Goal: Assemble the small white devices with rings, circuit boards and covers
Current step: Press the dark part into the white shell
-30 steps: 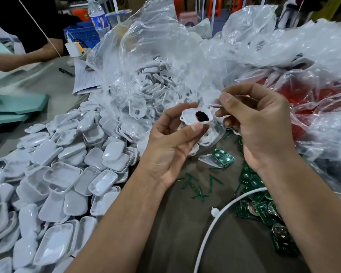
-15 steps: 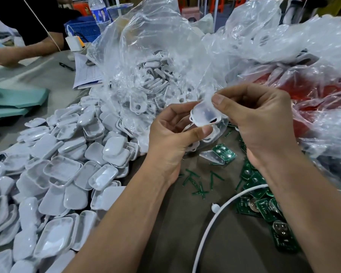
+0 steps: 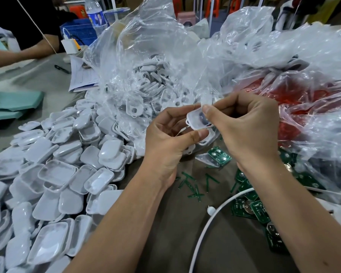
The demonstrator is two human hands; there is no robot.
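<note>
A: Where is the white device (image 3: 198, 120)?
B: Up above the desk (image 3: 175, 223), between both hands. The left hand (image 3: 169, 138) pinches its lower edge with the thumb; the right hand (image 3: 242, 127) presses a thumb on its upper rim, fingers curled behind.
A: How far along?
B: Midway, I judge: something dark sits inside the shell, and it looks open-faced, with no cover on yet.
A: What is left?
B: Plenty. Glossy white rounded covers (image 3: 53, 174) lie heaped at left, flat green circuit boards (image 3: 256, 211) at right, and crinkled clear bags (image 3: 156, 62) hold more shells.

White covers (image 3: 53, 174) crowd left, circuit boards (image 3: 252, 209) right; bare table (image 3: 185, 243) between, seemingly passable.
</note>
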